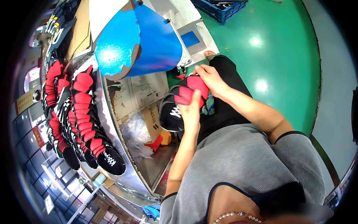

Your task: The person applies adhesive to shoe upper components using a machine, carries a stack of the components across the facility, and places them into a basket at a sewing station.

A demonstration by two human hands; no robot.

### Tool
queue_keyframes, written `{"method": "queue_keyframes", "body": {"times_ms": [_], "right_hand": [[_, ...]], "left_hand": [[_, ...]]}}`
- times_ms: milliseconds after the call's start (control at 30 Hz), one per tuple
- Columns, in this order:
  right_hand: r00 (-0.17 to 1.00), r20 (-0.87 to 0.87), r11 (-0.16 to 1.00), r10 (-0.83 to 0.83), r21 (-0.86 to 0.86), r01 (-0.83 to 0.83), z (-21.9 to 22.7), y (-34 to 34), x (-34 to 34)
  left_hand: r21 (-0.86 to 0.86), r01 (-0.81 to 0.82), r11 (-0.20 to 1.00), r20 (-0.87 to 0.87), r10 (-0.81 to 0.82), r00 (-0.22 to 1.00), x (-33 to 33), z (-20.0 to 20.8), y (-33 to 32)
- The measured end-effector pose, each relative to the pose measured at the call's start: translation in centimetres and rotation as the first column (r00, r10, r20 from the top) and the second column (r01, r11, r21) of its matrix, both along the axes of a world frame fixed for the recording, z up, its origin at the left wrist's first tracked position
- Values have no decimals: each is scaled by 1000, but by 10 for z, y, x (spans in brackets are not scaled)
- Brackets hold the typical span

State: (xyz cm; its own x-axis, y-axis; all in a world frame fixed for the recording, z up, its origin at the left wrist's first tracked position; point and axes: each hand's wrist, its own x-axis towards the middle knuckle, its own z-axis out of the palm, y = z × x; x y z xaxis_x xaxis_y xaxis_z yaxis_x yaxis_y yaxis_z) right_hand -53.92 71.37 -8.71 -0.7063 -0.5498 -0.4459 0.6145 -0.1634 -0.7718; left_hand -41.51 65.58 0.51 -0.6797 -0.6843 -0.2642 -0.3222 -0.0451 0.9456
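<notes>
Above my lap I hold a nested stack of black and red shoe uppers (172,115), with white lacing on the front one. My left hand (191,109) grips the stack from the near side, its thumb lying over the red part. At the far end, my right hand (209,77) has its bent fingers on the edge of the red material; the fingertips are partly hidden. Long rows of similar nested uppers (85,115) lie on the metal-edged bench to my left, black toes toward the near end.
A blue curved machine cover (158,41) with chipped edges stands ahead, beside the bench. Below the bench top, a shelf holds a cardboard box (151,123) and clear plastic bags (134,135). A blue crate (223,12) sits on the green floor (276,48).
</notes>
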Motion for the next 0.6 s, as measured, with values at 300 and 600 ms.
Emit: {"method": "queue_keyframes", "body": {"times_ms": [300,600], "right_hand": [[784,-526,901,331,424,-96,44,38,-34],[827,-558,989,71,145,13,27,-22,-29]], "left_hand": [[62,13,998,-48,-10,999,-30,14,-56],[27,31,999,-73,-29,997,-63,-20,-97]]}}
